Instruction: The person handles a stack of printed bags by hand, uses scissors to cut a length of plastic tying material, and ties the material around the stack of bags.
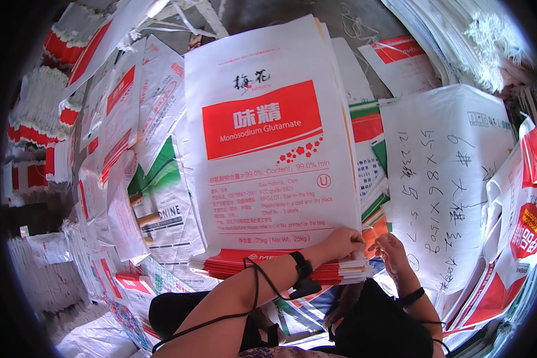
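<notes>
A stack of flat white printed sacks (268,197), with a red panel and red lower edge, lies in front of me across my lap. My left hand (344,243) is at its lower right corner, fingers curled in a pinch on the edge of the top sack. Just to the right, my right hand (391,252) is raised beside that corner with thumb and fingertips pressed together. What those fingertips hold, if anything, is too small to tell. An orange printed patch (376,231) shows between the two hands. Black bands with a cord circle both wrists.
At right lies a large white sack (450,179) with handwriting, beside a red and white sack (528,221). Loose sacks (122,113) and a wooden handle (148,219) are at left. Piled sacks with frayed edges (42,101) line the left side; another pile (459,42) stands far right.
</notes>
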Demonstrator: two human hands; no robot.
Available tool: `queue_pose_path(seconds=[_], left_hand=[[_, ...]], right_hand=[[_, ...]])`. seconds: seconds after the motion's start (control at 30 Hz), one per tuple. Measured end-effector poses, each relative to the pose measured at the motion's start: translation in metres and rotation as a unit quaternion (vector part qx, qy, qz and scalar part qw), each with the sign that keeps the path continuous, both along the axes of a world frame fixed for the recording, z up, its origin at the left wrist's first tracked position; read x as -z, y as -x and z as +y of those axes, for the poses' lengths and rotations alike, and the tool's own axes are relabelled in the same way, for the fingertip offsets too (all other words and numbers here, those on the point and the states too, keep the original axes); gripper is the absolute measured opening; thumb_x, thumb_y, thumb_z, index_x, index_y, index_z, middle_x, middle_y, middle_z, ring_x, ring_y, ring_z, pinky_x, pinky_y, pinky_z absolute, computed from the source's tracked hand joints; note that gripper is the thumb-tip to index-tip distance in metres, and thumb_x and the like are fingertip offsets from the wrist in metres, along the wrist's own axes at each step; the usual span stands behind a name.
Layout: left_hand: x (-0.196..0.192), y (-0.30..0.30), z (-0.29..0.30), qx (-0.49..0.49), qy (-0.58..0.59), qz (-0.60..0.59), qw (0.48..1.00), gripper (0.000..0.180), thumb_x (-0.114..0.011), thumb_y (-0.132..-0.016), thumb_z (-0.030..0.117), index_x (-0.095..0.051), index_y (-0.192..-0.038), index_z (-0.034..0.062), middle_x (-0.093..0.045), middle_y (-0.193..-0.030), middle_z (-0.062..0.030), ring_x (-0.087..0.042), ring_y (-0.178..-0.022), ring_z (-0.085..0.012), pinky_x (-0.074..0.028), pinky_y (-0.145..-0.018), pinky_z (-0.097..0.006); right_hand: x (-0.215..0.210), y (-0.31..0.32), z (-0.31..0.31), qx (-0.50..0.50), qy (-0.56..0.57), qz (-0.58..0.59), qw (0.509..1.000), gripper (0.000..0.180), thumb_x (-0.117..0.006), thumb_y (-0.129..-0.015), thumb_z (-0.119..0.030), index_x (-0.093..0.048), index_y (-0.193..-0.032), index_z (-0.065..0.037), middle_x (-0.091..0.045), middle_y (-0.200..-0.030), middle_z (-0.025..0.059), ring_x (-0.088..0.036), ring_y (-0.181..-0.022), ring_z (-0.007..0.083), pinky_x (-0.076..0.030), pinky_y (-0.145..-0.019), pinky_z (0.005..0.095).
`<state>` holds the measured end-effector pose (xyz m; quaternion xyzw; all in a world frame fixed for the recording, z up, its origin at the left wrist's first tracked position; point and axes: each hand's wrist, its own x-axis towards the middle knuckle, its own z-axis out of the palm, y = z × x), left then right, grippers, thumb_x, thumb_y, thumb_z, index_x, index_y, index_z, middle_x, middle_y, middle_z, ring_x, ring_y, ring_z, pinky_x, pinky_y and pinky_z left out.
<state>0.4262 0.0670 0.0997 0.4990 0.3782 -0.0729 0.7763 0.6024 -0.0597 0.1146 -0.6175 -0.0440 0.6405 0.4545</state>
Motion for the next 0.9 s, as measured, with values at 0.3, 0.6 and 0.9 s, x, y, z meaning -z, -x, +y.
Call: queue_pose_path(seconds=[0.3,0.6,0.9], left_hand=[[-0.01,-0.009,-0.003,-0.051,0.048,-0.019,0.997,0.014,-0.065,-0.089,0.011,-0.068,-0.086,-0.0021,-0.067,-0.072,-0.0074,-0.063,-0.06,-0.0106,-0.051,-0.054,-0.023],[-0.084,0.004,0.029,-0.052,0.006,-0.079,0.995,0.012,-0.065,-0.088,0.01,-0.068,-0.085,-0.0018,-0.068,-0.073,-0.0088,-0.065,-0.059,-0.0139,-0.053,-0.054,-0.024],[-0.12,0.016,0.068,-0.08,0.028,-0.11,0.99,0.017,-0.069,-0.089,0.013,-0.068,-0.095,-0.0026,-0.069,-0.078,-0.0098,-0.065,-0.063,-0.015,-0.055,-0.059,-0.027]], right_hand=[[-0.034,0.015,-0.005,0.106,-0.026,-0.003,0.994,0.017,-0.055,-0.099,-0.019,-0.056,-0.087,-0.007,-0.062,-0.077,0.0039,-0.066,-0.076,0.0166,-0.049,-0.063,0.0248],[-0.142,0.022,0.049,-0.066,-0.046,-0.142,0.987,0.012,-0.054,-0.098,-0.018,-0.054,-0.093,-0.007,-0.062,-0.079,0.0037,-0.066,-0.08,0.016,-0.044,-0.066,0.026],[-0.223,0.024,0.115,-0.237,-0.035,-0.165,0.957,0.014,-0.055,-0.098,-0.018,-0.052,-0.096,-0.005,-0.069,-0.091,0.0124,-0.066,-0.085,0.0201,-0.05,-0.077,0.0307]])
